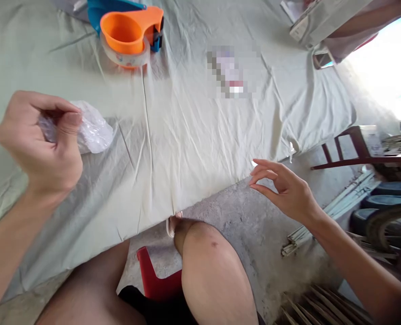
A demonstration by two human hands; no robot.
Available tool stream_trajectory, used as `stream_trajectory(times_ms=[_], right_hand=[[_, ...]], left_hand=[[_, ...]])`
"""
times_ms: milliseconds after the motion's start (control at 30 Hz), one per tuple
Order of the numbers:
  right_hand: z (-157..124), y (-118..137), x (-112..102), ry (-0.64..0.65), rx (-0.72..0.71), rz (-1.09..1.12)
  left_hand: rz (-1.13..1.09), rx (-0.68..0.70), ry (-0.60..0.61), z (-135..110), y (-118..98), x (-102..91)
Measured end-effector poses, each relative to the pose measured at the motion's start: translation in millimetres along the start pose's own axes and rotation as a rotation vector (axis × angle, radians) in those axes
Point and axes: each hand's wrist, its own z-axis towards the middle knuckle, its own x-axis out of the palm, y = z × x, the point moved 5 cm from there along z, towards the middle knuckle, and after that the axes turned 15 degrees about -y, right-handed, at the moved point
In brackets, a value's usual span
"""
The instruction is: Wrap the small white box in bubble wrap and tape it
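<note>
My left hand (41, 140) is raised over the cloth-covered table (193, 135), its fingers closed on a crumpled piece of clear plastic wrap (92, 131). My right hand (282, 187) hovers past the table's near edge, above the floor, with fingers stretched out and slightly curled; a tiny white bit shows at the fingertips, too small to name. An orange tape dispenser (131, 31) with a roll of clear tape stands at the far left of the table, next to a blue dispenser (99, 11).
A pale cloth covers the table. A red stool (155, 280) and my bare knees are below it. A dark red chair frame (356, 153), tyres (386, 207) and wooden slats (325, 212) stand on the concrete floor to the right. Boxes (322, 20) lie at the table's far right.
</note>
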Motion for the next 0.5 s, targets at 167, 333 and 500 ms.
stream_trajectory(times_ms=[167, 333, 500], right_hand=[[4, -3, 10, -0.068, -0.179, 0.04], [15, -5, 18, -0.058, -0.302, -0.014], [21, -11, 18, -0.008, -0.305, 0.01]], left_hand=[[0.035, 0.05, 0.038, 1, 0, -0.9], [0.039, 0.064, 0.064, 1, 4, -1.7], [0.018, 0.098, 0.051, 2, 8, -0.5]])
